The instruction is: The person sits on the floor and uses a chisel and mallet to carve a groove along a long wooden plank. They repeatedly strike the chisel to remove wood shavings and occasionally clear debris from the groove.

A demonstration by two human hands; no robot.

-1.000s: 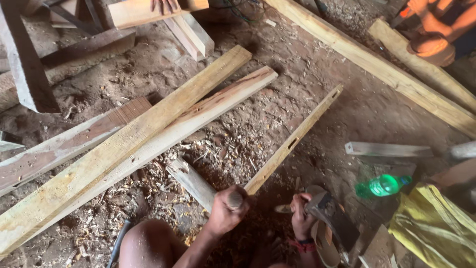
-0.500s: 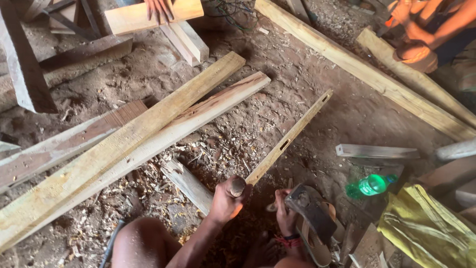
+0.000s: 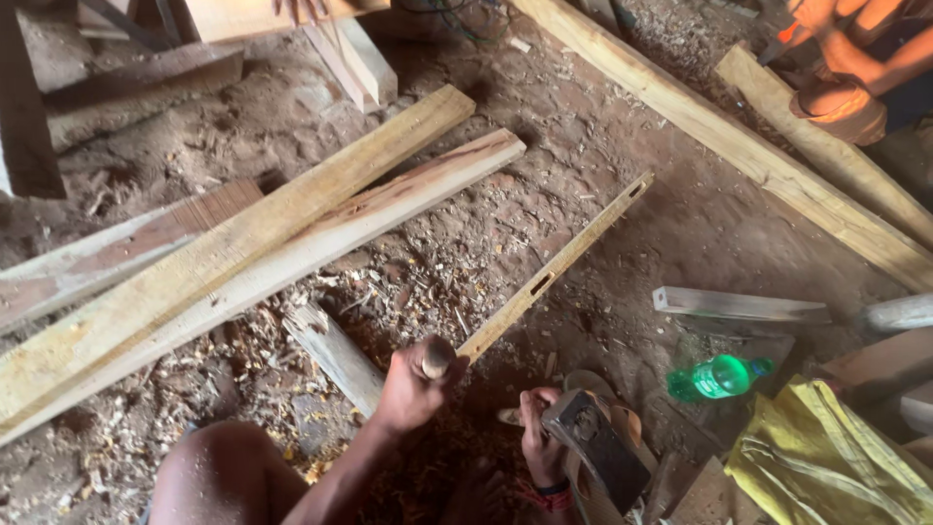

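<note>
The left hand (image 3: 413, 389) was fisted around a wooden-handled chisel (image 3: 437, 357) at the near end of a thin slotted strip (image 3: 554, 267) lying on the dirt floor (image 3: 680, 224). The right hand (image 3: 536, 437) gripped a dark mallet (image 3: 595, 447). Upright chisel, square short blows would likely cut cleanest.

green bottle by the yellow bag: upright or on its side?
On its side. The green bottle lies flat on the dirt floor, long axis level, cap end toward the right, beside the yellow bag.
</note>
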